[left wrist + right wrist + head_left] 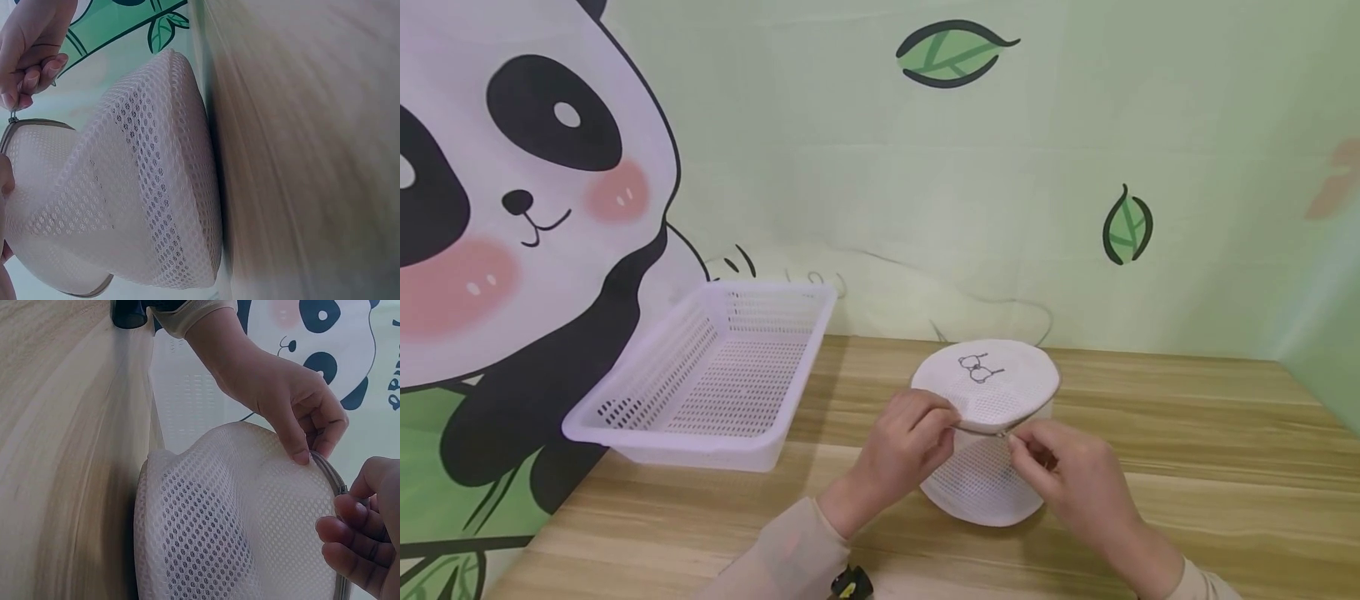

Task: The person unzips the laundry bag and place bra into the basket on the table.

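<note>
A round white mesh bag stands upright on the wooden table, its flat lid carrying a small line drawing and edged by a grey-brown zipper. The left hand pinches the rim at the lid's front left. At the front right, the right hand pinches the small zipper pull. In the right wrist view, the left hand has thumb and fingers on the zipper edge, and the right hand holds the pull beside it. The left wrist view shows the mesh side slightly creased.
A white perforated plastic basket sits on the table to the left of the bag. Behind the table is a pale green backdrop with a panda and leaves. A small black object lies by the left sleeve at the front edge.
</note>
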